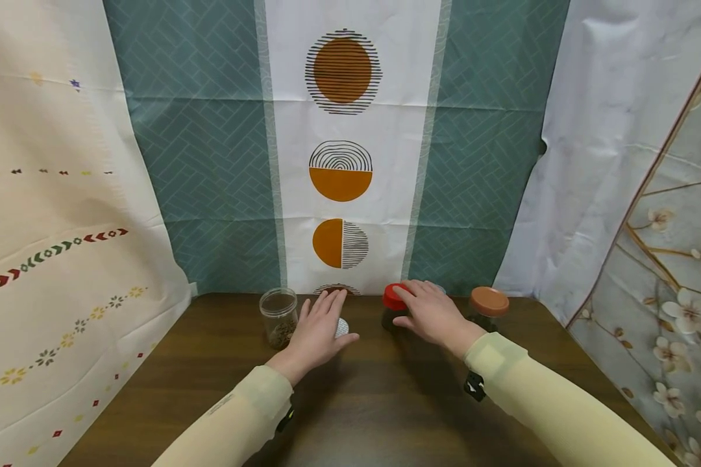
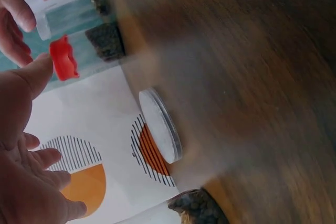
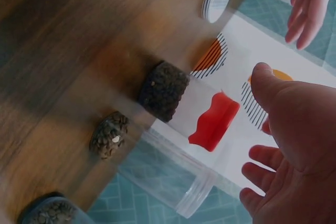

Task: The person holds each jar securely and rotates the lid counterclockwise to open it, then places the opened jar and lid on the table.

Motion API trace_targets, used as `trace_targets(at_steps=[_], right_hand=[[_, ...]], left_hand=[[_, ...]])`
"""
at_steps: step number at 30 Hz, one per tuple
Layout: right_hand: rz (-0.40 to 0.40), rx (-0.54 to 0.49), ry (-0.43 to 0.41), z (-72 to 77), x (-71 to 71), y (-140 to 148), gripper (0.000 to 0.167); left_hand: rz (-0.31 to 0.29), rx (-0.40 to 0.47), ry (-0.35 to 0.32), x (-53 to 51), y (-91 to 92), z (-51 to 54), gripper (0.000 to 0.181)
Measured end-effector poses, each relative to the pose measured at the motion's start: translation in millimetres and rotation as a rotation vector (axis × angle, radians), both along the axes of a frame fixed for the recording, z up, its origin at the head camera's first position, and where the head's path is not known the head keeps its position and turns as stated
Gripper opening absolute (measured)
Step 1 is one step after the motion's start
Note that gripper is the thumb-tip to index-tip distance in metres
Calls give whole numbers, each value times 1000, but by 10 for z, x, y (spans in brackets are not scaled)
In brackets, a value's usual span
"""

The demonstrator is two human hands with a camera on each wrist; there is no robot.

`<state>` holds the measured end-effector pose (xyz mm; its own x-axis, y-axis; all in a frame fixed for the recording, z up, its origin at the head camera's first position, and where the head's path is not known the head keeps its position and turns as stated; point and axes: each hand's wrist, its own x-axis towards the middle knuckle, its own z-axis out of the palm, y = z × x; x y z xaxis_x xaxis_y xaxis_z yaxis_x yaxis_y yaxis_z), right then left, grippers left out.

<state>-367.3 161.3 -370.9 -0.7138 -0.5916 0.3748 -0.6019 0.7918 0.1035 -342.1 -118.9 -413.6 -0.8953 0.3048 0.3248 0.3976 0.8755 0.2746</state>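
Observation:
My left hand (image 1: 317, 329) hovers with spread fingers above the table, between an open clear jar (image 1: 278, 312) and a round white lid (image 1: 341, 327). That lid lies flat, partly hidden by the hand in the head view. My right hand (image 1: 435, 312) reaches over a jar with a red lid (image 1: 394, 296), its fingers loosely bent and holding nothing. In the right wrist view the palm (image 3: 294, 150) stands apart from the red lid (image 3: 215, 121). Dark small pieces (image 3: 165, 90) fill the bottom of that jar.
Behind my right hand stands a lidless clear jar (image 3: 173, 171), mostly hidden in the head view. An orange-brown-lidded jar (image 1: 489, 305) stands to its right. Patterned cloths (image 1: 210, 162) hang behind and beside the wooden table (image 1: 362, 415).

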Motion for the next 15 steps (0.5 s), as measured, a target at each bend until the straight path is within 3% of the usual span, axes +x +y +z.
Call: trace_targets(at_steps=[5,15], right_hand=[[-11,5,28,-18,-78,-13,71],[-90,67,-36,-30,-232,-88,69]], left_hand=[[9,6,-38,-53,19,-29,100],[35,16,-67,-113,34,-115,97]])
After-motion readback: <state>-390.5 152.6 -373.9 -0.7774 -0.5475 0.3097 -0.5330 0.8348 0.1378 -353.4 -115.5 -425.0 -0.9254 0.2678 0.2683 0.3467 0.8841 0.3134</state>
